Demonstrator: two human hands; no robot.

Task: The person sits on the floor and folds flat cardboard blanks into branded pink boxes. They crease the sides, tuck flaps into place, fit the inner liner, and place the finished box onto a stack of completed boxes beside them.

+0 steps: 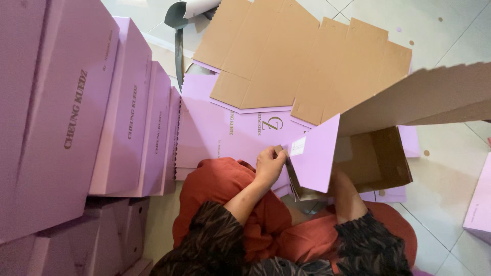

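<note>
While the person sits on the floor [450, 30], the left hand [269, 162] pinches a flap edge of the half-folded pink box [317, 153] over the lap. Right hand mostly hidden behind that panel; grip cannot be told. Finished boxes [76, 102] stacked left; flat blanks [302, 56] ahead.

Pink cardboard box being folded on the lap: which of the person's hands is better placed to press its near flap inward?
Probably the left hand: its fingertips already pinch the edge of the pink cardboard box's flap. The right hand is hidden behind that flap.
</note>
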